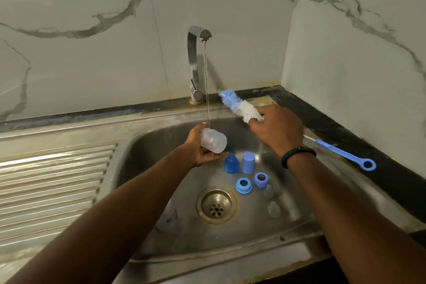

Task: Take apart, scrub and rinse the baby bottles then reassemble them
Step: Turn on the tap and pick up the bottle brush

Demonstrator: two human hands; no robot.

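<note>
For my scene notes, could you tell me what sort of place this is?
Most likely a home kitchen: a steel sink with a ribbed drainboard, a running chrome tap, and marble-look wall tiles behind the counter.

Dull steel sink [143, 145], translucent plastic bottle [213, 140]

Readable text: none in this view.
Bottle lying in the sink [167, 215]: a small blue printed mark on its side, too blurred to read.
Bottle held under the water [213, 140]: faint raised marks on its wall, not legible.
</note>
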